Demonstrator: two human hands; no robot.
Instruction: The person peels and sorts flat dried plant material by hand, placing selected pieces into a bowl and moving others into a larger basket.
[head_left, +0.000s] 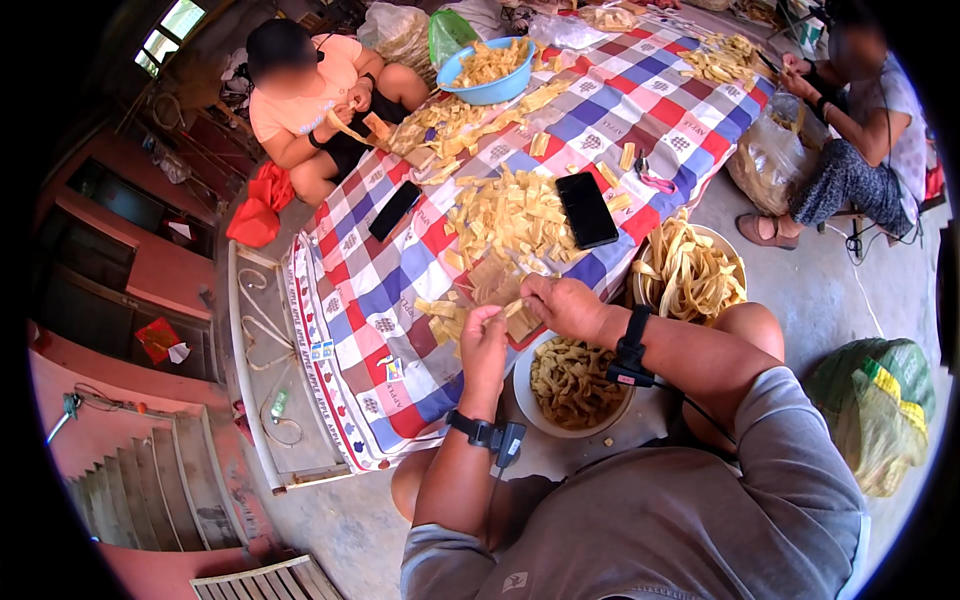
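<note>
Over the near edge of the table, my left hand (484,347) and my right hand (568,306) are close together with pinched fingers. A short pale yellow strip (513,307) runs between their fingertips. It looks dried and fibrous; I cannot tell its exact kind. Just beyond the hands lies a small brown board (492,283), partly covered. A heap of cut yellow pieces (508,215) spreads behind it. Below my right wrist, a white bowl (526,398) holds curled, darker yellow strips (570,378). Both my wrists wear black bands.
Two phones lie on the checked tablecloth (400,290), near pink-handled scissors (655,180). A basin of long strips (690,262) stands right of the table. Two co-workers sit at the far left and far right, handling strips. A blue basin (490,92) stands at the back; a sack (870,400) sits at right.
</note>
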